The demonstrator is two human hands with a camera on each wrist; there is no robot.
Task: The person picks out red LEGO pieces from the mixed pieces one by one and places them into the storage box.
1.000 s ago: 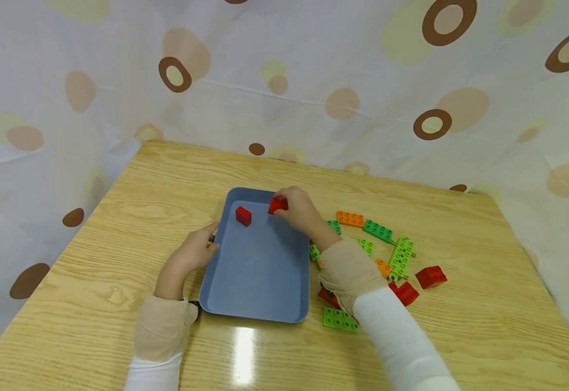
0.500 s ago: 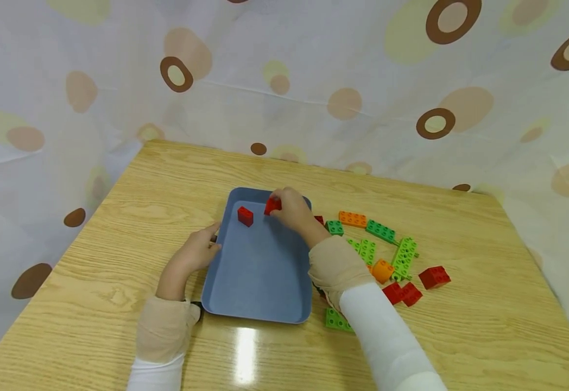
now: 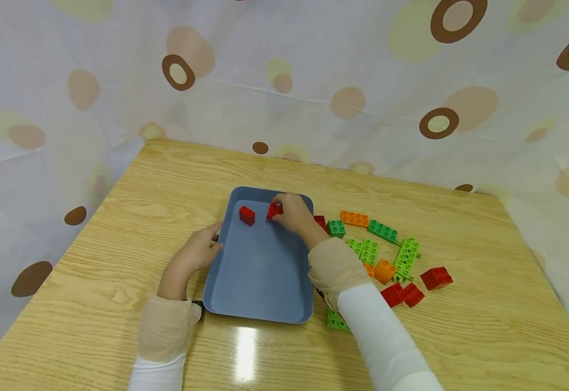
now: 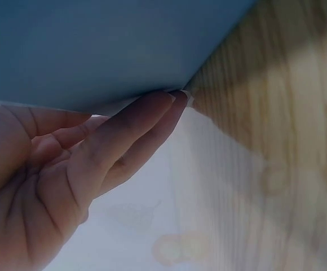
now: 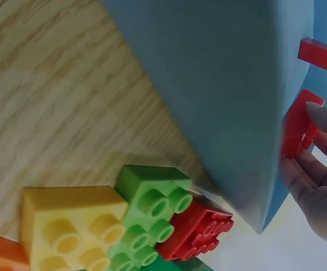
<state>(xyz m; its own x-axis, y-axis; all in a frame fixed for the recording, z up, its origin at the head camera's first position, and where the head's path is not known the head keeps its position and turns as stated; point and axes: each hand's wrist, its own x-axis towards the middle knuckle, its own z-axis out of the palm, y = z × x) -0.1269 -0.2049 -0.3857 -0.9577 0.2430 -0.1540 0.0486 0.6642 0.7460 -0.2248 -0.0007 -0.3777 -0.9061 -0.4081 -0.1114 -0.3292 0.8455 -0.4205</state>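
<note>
My right hand (image 3: 296, 213) pinches a red toy brick (image 3: 273, 210) inside the blue-grey tray (image 3: 260, 271), close to its far wall. In the right wrist view, thumb and fingers hold that brick (image 5: 300, 121) from both sides. A second red brick (image 3: 247, 215) stands in the tray to the left of it. Along the tray's left side, my left hand (image 3: 198, 250) touches the outer wall. The left wrist view shows this hand (image 4: 67, 169) with its fingers nearly straight, their tips against the tray (image 4: 113, 51); the thumb is partly hidden.
Right of the tray, several loose bricks lie on the wooden table (image 3: 485, 326): an orange brick (image 3: 354, 219), a dark green brick (image 3: 383, 231), a light green piece (image 3: 406, 258) and a red block (image 3: 436, 278). The right forearm covers some bricks. A patterned cloth (image 3: 314, 81) hangs behind.
The right hand has moved slightly down toward the tray floor with the red brick. The left hand stays at the tray's left side.
</note>
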